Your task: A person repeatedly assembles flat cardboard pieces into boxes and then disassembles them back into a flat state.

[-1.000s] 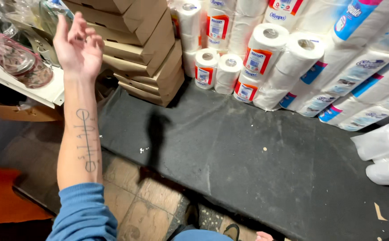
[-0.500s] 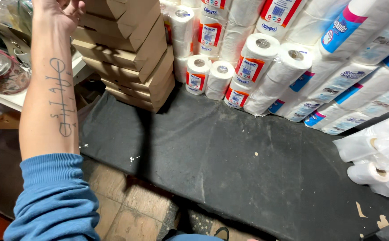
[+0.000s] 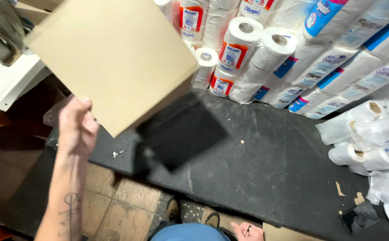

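My left hand point(image 3: 76, 129) grips the lower left edge of a flat brown cardboard box point(image 3: 114, 58). The box hangs tilted above the black work surface point(image 3: 265, 169) and casts a dark shadow on it. My forearm, with a line tattoo, reaches up from the bottom left. Only part of my right hand point(image 3: 248, 231) shows at the bottom edge, low by my leg and beside a piece of brown cardboard point(image 3: 277, 233). Whether it holds anything is unclear.
Wrapped paper rolls point(image 3: 243, 44) and packs point(image 3: 337, 67) are piled along the back. Clear plastic film rolls point(image 3: 368, 134) lie at the right. A dark flat object point(image 3: 359, 216) rests near the front right. A white shelf point(image 3: 7, 82) stands at the left, with tiled floor point(image 3: 114, 196) below.
My left hand, raised empty toward the stack of cardboard boxes before, now holds one box, drawn out toward me over the black surface. The view has tipped down and to the right.
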